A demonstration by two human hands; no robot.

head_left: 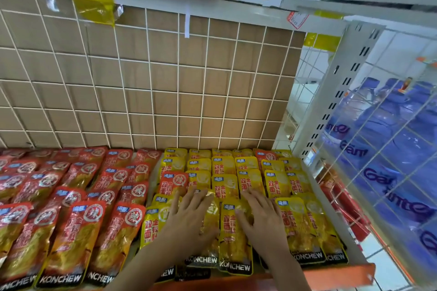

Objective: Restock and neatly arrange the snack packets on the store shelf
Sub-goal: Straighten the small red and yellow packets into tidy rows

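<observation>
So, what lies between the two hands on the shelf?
In the head view, yellow snack packets fill that gap; no bare stretch shows. The left hand and right hand both rest flat on them.

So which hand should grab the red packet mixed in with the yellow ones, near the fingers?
Probably the left hand: its fingers nearly touch the stray red packet, and the red rows lie on that side. The right hand rests farther right on yellow packets.
</observation>
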